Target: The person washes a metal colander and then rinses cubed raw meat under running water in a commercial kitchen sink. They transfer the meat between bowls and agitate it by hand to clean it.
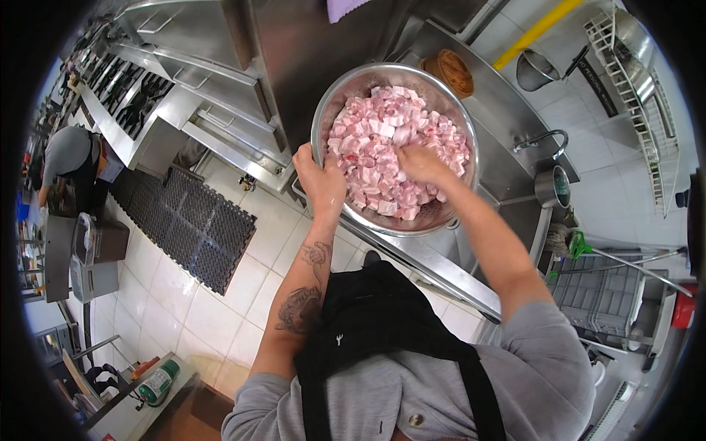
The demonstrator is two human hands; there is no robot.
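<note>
A large perforated stainless-steel colander [471,118] is piled with cubes of raw pink meat [375,138] with pale fat. My left hand [324,179] grips the colander's rim at its left side, thumb on the inside. My right hand [419,163] reaches over the near right part of the rim with its fingers down among the meat cubes; the fingertips are hidden, so I cannot tell whether they hold any. The colander sits over a stainless-steel sink counter [504,171].
Behind the colander lies a round brown woven item [455,71]. A curved faucet [543,142] and a metal pot [551,187] are at the right. A wall rack [634,105] and a hanging strainer [535,69] are beyond. Another person [69,160] bends at the far left, near a black floor mat [190,226].
</note>
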